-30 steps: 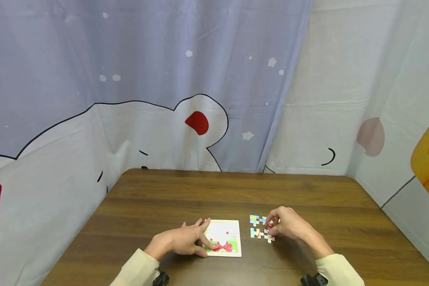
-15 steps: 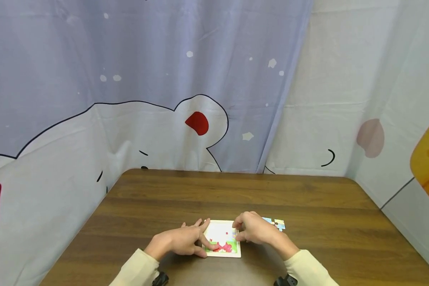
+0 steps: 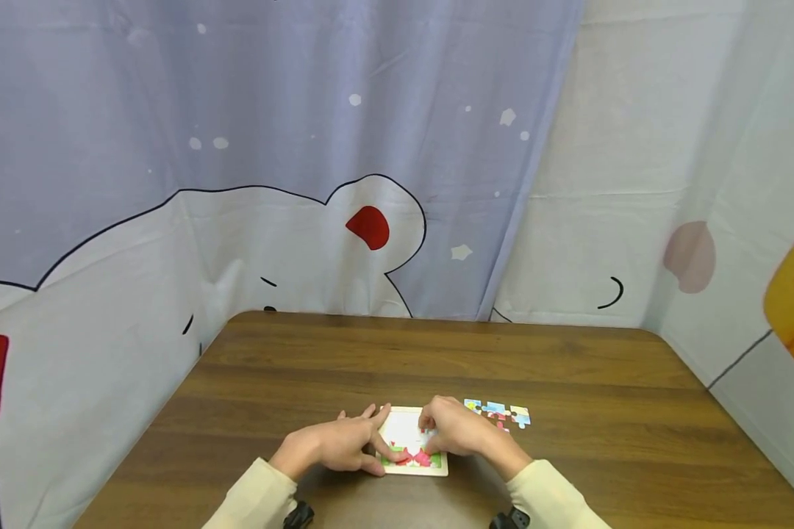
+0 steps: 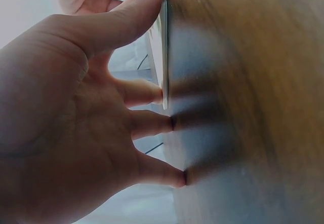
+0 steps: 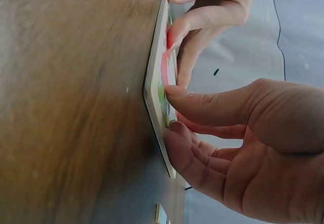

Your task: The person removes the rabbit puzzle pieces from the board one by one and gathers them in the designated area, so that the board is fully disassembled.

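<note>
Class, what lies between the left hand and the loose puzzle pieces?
Between the left hand and the loose puzzle pieces lie the puzzle board and, partly over it, the right hand; the head view shows this.

A patterned curtain (image 3: 291, 95) hangs behind the wood-grained table (image 3: 344, 360).

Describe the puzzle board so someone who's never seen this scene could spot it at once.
Start from the brown table, low in the head view. There, with the left hand and right hand over its sides, lies the squarish puzzle board. Unlike the small, knobbed loose pieces to its right, it has a pale border around a pink-and-green picture.
</note>
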The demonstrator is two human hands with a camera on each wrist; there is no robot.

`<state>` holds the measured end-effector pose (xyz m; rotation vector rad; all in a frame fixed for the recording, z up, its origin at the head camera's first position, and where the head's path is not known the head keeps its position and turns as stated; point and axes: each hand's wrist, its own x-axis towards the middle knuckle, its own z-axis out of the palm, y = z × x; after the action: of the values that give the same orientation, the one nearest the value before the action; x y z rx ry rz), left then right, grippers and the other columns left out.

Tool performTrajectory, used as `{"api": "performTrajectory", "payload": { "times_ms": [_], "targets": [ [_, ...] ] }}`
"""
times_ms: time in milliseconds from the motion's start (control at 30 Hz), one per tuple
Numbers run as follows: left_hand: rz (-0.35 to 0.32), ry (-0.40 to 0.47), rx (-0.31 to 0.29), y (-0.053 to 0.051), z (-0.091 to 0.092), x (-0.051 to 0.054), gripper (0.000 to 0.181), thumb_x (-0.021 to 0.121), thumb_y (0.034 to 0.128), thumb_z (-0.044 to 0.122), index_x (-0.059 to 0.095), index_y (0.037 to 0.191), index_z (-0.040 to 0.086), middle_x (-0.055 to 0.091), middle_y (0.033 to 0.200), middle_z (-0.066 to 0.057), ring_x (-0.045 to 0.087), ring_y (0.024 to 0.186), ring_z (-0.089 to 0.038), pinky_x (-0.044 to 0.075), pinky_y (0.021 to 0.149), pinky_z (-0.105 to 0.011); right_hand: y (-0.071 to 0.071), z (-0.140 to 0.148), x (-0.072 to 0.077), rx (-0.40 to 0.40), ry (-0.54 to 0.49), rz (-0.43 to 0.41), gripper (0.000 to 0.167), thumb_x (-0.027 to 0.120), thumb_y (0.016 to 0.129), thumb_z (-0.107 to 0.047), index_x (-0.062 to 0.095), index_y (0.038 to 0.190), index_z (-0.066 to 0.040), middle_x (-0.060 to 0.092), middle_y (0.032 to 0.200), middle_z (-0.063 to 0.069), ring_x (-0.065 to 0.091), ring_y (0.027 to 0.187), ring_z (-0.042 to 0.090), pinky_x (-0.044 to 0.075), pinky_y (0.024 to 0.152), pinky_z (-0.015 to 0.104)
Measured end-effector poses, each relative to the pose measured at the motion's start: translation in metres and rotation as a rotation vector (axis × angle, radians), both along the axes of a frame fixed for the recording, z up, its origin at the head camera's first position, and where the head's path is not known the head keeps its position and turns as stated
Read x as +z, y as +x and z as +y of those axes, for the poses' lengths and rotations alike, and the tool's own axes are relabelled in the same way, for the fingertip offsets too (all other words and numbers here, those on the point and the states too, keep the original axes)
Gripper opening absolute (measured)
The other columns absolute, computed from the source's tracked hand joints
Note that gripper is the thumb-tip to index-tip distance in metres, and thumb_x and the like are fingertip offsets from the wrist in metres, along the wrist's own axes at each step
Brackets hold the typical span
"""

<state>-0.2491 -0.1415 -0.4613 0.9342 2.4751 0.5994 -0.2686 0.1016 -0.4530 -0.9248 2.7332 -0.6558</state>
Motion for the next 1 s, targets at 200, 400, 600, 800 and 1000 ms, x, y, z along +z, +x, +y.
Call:
{"api": "performTrajectory", "payload": {
  "times_ms": [200, 400, 600, 800, 1000],
  "targets": [
    [0.002, -0.001, -0.003, -0.0007, 0.0002, 0.0004, 0.035, 0.072, 0.0912, 0.035, 0.071, 0.126, 0.035, 0.012, 0.164, -0.021, 0.009, 0.148, -0.047, 0.015, 0.101, -0.081, -0.0004, -0.0013, -0.0005, -0.018, 0.001, -0.001, 0.024, 0.087, 0.071, -0.005, 0.072, 0.089, -0.007, 0.061, 0.087, 0.001, 0.056, 0.085, 0.018, 0.049, 0.077, 0.035],
    [0.002, -0.002, 0.000, -0.0014, 0.0005, 0.0012, 0.034, 0.072, 0.0915, 0.036, 0.071, 0.126, 0.037, 0.012, 0.164, -0.021, 0.010, 0.148, -0.047, 0.015, 0.101, -0.081, -0.0017, -0.0011, 0.0007, -0.019, -0.092, -0.011, 0.027, 0.086, 0.067, 0.002, 0.067, 0.083, -0.007, 0.059, 0.076, 0.000, 0.052, 0.070, 0.012, 0.046, 0.064, 0.028],
    [-0.013, -0.004, -0.001, -0.0021, 0.0010, 0.0022, 0.034, 0.071, 0.0918, 0.036, 0.070, 0.126, 0.038, 0.012, 0.164, -0.020, 0.010, 0.148, -0.046, 0.015, 0.102, -0.081, -0.0024, 0.0001, 0.0022, -0.002, -0.094, -0.001, 0.022, 0.076, 0.072, 0.008, 0.065, 0.082, -0.009, 0.055, 0.071, -0.003, 0.049, 0.064, 0.009, 0.043, 0.058, 0.025],
    [-0.024, -0.008, 0.000, -0.0027, 0.0009, 0.0023, 0.035, 0.071, 0.0918, 0.036, 0.070, 0.126, 0.040, 0.012, 0.165, -0.018, 0.010, 0.148, -0.045, 0.015, 0.102, -0.080, -0.0020, 0.0008, 0.0020, 0.007, -0.082, 0.010, 0.022, 0.075, 0.074, 0.007, 0.064, 0.082, -0.010, 0.053, 0.068, -0.004, 0.049, 0.062, 0.008, 0.043, 0.055, 0.025],
    [-0.029, -0.005, 0.003, -0.0015, 0.0009, 0.0018, 0.035, 0.071, 0.0915, 0.035, 0.070, 0.126, 0.039, 0.011, 0.165, -0.019, 0.010, 0.148, -0.046, 0.014, 0.102, -0.081, 0.0001, 0.0008, 0.0011, -0.010, -0.097, 0.005, 0.026, 0.075, 0.069, 0.009, 0.064, 0.081, -0.011, 0.054, 0.069, -0.003, 0.048, 0.062, 0.009, 0.041, 0.055, 0.025]
  ]
}}
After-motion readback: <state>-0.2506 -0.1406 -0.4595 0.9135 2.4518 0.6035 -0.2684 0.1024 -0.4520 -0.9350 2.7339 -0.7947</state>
